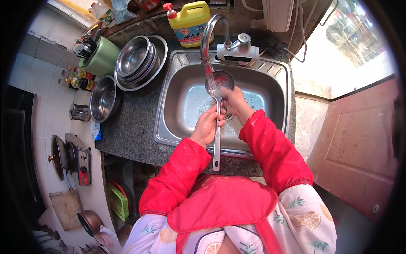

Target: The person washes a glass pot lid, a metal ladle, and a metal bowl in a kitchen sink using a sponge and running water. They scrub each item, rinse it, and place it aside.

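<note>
A long-handled metal ladle (217, 139) is held over the stainless steel sink (177, 127), its bowl towards the back and its handle towards me. My left hand (207, 123) is closed around the handle below the bowl. My right hand (233, 99) grips the ladle at the bowl's right lower edge, some fingers hidden behind it. Water runs from the curved chrome faucet (206, 35) onto the bowl and neck of the ladle. Red sleeve covers reach up both forearms.
Left of the sink, stacked metal bowls (132, 57) and a single metal bowl (104, 98) stand on the stone counter (136, 127). Behind them is a green utensil holder (103, 57). A yellow detergent jug (190, 25) stands behind the sink, near the white faucet heater unit (238, 53).
</note>
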Motion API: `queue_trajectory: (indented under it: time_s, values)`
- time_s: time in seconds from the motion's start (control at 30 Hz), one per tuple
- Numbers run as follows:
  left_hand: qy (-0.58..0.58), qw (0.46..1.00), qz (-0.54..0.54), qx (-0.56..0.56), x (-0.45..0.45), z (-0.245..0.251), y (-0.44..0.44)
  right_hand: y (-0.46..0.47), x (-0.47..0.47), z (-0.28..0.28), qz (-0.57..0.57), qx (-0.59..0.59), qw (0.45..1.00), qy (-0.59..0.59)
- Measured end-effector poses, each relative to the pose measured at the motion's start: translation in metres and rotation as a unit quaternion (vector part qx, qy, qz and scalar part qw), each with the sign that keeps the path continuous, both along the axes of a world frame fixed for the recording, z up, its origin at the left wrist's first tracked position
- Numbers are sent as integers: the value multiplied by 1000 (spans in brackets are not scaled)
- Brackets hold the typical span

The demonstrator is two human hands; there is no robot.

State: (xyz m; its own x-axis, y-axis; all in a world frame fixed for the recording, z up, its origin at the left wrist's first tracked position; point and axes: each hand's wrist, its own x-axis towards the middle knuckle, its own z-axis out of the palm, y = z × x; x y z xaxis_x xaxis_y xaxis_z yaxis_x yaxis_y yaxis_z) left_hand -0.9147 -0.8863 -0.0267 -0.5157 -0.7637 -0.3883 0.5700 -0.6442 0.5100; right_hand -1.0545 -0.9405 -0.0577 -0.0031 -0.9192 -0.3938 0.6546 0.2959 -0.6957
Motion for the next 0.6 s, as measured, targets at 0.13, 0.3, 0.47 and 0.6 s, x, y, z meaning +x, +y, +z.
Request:
queue_trajectory:
  time_s: [0.13, 0.3, 0.47, 0.6]
  values:
    - [-55, 998, -16, -1, 8, -18, -9, 1, 7, 8, -6, 23, 998, 65]
    - [-76, 996, -23, 30, 2, -8, -10, -2, 1, -12, -7, 53, 994, 91]
    - [-206, 977, -60, 12, 12, -9, -10, 7, 8, 9, 19, 10, 943, 331]
    - [-283, 956, -72, 35, 13, -4, -19, 4, 14, 19, 54, -54, 892, 445]
